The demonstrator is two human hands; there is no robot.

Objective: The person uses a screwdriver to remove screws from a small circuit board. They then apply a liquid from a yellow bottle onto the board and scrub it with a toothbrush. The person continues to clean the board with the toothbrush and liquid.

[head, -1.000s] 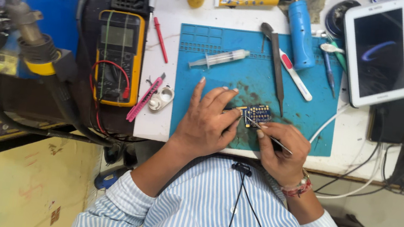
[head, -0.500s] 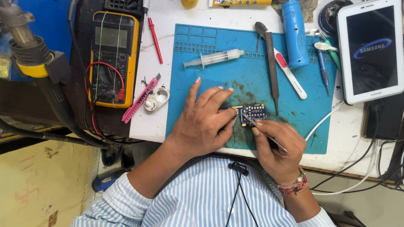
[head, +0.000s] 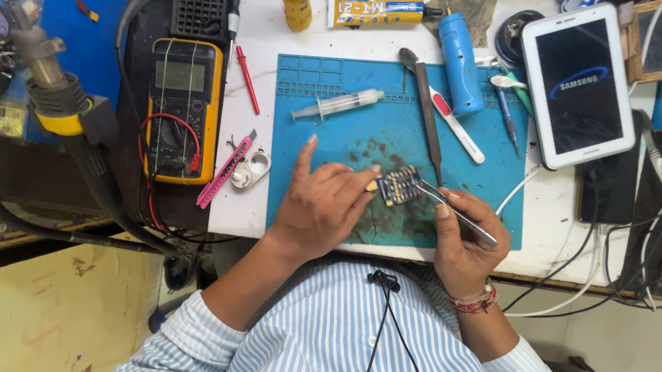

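Left hand (head: 320,209) still pinching circuit board (head: 397,185); right hand (head: 460,241) still gripping tweezers (head: 451,208), tips unmoved on board

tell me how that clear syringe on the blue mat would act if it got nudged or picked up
The syringe has a round barrel lying flat on the blue mat, so a sideways nudge would probably roll it, though its flanges may check that. It looks like thin plastic, likely light and stiff. It seems loaded, so pressing the plunger might squeeze some out.
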